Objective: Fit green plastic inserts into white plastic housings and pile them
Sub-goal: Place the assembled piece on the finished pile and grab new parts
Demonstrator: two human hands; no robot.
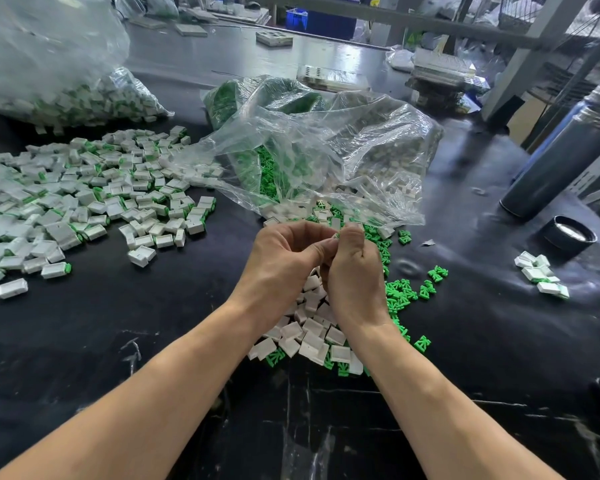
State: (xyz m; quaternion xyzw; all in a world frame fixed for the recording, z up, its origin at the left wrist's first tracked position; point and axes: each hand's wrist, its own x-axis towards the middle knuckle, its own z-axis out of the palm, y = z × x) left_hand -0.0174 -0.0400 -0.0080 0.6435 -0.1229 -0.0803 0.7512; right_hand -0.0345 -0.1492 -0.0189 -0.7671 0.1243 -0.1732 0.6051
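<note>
Both hands meet above loose white housings (pixel 312 336) — left hand (pixel 284 261) and right hand (pixel 354 271) curled together, pinching a small white piece (pixel 334 236); finished pile (pixel 84 199) at ten o'clock.

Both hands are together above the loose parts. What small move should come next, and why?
Probably press the pieces together. Both hands meet over the loose white housings, fingers curled around something small and mostly hidden. Once joined, it likely goes to the finished pile at left.
</note>
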